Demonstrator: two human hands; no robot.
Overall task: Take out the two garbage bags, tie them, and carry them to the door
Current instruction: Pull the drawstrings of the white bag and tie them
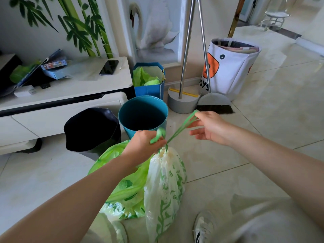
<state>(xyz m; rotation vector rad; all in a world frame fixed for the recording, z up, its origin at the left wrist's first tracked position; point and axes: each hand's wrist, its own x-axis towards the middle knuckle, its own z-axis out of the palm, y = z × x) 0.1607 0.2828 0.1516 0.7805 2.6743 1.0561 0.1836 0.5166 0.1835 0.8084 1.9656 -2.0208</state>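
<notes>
left hand [143, 145] pinches crinkled translucent bag's [164, 186] neck.

So I've got the white garbage bag with green leaf print [164, 186] hanging upright, neck bunched shut, its green drawstring [178, 128] pulled taut up to the right. The green garbage bag [122, 188] slumps on the floor, touching its left side.

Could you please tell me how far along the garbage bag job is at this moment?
Done: both bags look out, since the blue bin stands empty and the green bag lies on the floor. In hand: the left hand pinches the neck of the white patterned bag while the right hand pulls its green drawstring taut. Left: finishing this knot, possibly tying the green bag, and carrying both to the door.
</notes>
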